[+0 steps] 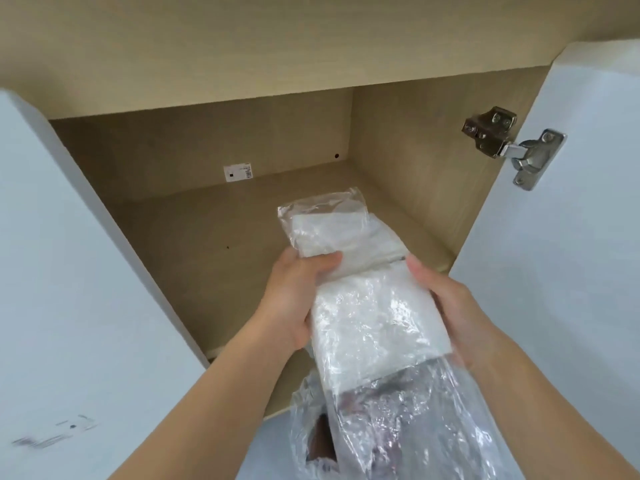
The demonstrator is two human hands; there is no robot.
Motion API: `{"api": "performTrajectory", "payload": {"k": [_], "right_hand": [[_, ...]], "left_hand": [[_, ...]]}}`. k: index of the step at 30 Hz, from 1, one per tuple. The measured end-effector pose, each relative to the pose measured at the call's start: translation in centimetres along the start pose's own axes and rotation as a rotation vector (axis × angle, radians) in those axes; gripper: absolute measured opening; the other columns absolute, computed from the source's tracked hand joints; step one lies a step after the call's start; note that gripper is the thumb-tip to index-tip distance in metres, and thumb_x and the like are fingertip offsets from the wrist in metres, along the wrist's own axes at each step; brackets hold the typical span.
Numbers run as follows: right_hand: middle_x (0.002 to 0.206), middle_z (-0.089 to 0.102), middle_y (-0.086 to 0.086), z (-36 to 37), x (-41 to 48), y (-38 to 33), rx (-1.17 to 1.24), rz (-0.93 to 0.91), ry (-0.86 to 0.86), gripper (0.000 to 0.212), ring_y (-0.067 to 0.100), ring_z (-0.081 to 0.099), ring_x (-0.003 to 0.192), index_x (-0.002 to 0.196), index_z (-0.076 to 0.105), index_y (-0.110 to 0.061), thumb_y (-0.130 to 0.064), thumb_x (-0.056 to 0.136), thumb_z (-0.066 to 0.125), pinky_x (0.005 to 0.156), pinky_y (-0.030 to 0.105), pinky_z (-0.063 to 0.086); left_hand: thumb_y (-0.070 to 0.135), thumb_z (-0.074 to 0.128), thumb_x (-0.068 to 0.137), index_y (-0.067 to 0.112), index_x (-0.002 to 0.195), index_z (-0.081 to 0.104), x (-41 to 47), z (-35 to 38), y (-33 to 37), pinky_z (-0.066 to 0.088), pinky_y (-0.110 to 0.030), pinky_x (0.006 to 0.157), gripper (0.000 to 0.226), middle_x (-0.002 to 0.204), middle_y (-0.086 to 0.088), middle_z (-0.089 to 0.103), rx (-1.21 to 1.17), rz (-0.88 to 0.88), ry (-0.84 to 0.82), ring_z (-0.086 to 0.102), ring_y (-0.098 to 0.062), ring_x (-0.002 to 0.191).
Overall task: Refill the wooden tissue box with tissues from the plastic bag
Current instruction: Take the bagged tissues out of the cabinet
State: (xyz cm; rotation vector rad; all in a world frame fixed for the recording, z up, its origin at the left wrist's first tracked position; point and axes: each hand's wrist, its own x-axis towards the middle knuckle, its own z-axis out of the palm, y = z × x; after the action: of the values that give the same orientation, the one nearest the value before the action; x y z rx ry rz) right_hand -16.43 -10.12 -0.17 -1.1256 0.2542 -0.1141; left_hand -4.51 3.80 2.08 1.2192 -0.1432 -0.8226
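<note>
A clear, crinkled plastic bag (374,327) with stacks of white tissues (346,237) inside it is held in front of an open cupboard. My left hand (298,296) grips the bag's left side, thumb on top. My right hand (446,303) holds its right side. The bag's far end reaches into the cupboard above its shelf, and its loose near end (398,427) hangs down towards me. The wooden tissue box is not in view.
The cupboard (207,220) has light wood walls and a bare shelf, with a small white label (238,172) on its back wall. White doors stand open at the left (69,271) and right (571,237). A metal hinge (512,143) sits on the right door.
</note>
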Motion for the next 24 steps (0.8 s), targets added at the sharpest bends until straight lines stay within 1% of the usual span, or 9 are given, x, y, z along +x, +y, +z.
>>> {"api": "performTrajectory", "payload": {"k": [3,5,7,9,13,17,19,22,24], "right_hand": [[0.102,0.073,-0.005,1.3,-1.4,-2.7,-0.103,0.058,0.094,0.032,0.017,0.067,0.100,0.090,0.075,-0.028,-0.054,0.071,0.069,0.069,0.023,0.056],[0.107,0.063,-0.018,2.1,-2.4,-4.1,-0.288,0.081,0.191,0.018,0.013,0.056,0.117,0.082,0.066,-0.036,-0.049,0.071,0.072,0.085,0.026,0.048],[0.093,0.068,-0.030,2.8,-3.9,-5.9,-0.311,0.026,0.186,0.029,-0.005,0.061,0.101,0.081,0.067,-0.045,-0.049,0.055,0.081,0.079,0.021,0.049],[0.087,0.072,-0.023,3.6,-5.8,-7.5,-0.281,0.028,0.089,0.030,-0.003,0.068,0.085,0.084,0.069,-0.046,-0.036,0.058,0.080,0.066,0.017,0.054],[0.103,0.072,-0.004,5.1,-8.9,-11.1,-0.287,0.134,0.143,0.065,0.019,0.066,0.102,0.104,0.062,-0.035,-0.043,0.045,0.086,0.095,0.046,0.046],[0.126,0.060,0.006,7.2,-12.4,-16.5,-0.325,0.182,0.162,0.087,0.028,0.053,0.120,0.121,0.053,-0.026,-0.045,0.042,0.085,0.107,0.055,0.031],[0.125,0.060,0.004,8.0,-13.9,-19.1,-0.350,0.164,0.159,0.082,0.026,0.052,0.121,0.118,0.055,-0.028,-0.045,0.044,0.084,0.108,0.056,0.030],[0.109,0.069,-0.006,9.5,-15.1,-23.9,-0.383,0.103,0.155,0.057,0.013,0.064,0.104,0.104,0.062,-0.034,-0.037,0.049,0.079,0.103,0.049,0.037],[0.104,0.071,-0.007,10.6,-15.1,-26.9,-0.370,0.080,0.110,0.051,0.014,0.066,0.101,0.102,0.064,-0.034,-0.033,0.052,0.077,0.099,0.047,0.040]], "left_hand": [[0.005,0.063,0.083,0.018,0.114,0.060,-2.1,1.4,1.3,0.058,-0.048,0.078,0.034,0.105,-0.010,0.072,-0.008,0.022,0.021,0.071,-0.030,0.090],[0.002,0.062,0.082,0.022,0.108,0.061,-3.7,2.4,1.8,0.059,-0.044,0.075,0.032,0.100,-0.006,0.074,-0.006,0.055,0.034,0.072,-0.027,0.087],[0.001,0.061,0.083,0.024,0.105,0.060,-5.6,3.5,2.8,0.060,-0.040,0.071,0.032,0.097,-0.004,0.074,0.003,0.061,0.050,0.072,-0.024,0.085],[0.001,0.060,0.084,0.020,0.111,0.058,-7.4,4.6,3.9,0.060,-0.040,0.069,0.033,0.100,-0.006,0.073,-0.015,0.044,0.064,0.072,-0.025,0.086],[0.001,0.059,0.085,0.013,0.119,0.054,-11.2,7.5,6.9,0.057,-0.051,0.078,0.036,0.111,-0.015,0.068,-0.057,0.011,0.065,0.069,-0.033,0.094],[0.002,0.059,0.086,0.015,0.117,0.055,-15.4,11.1,10.1,0.058,-0.049,0.076,0.034,0.109,-0.014,0.069,-0.086,-0.027,0.082,0.070,-0.032,0.092],[0.003,0.060,0.085,0.017,0.114,0.056,-17.1,12.8,11.9,0.057,-0.052,0.078,0.033,0.107,-0.013,0.070,-0.074,-0.034,0.089,0.070,-0.031,0.091],[0.003,0.061,0.084,0.020,0.110,0.058,-18.9,15.2,15.9,0.057,-0.052,0.078,0.031,0.103,-0.009,0.072,-0.068,-0.017,0.100,0.071,-0.028,0.088],[0.004,0.062,0.083,0.021,0.108,0.059,-19.4,16.5,18.8,0.058,-0.048,0.076,0.031,0.102,-0.008,0.072,-0.072,0.003,0.112,0.072,-0.027,0.086]]}}
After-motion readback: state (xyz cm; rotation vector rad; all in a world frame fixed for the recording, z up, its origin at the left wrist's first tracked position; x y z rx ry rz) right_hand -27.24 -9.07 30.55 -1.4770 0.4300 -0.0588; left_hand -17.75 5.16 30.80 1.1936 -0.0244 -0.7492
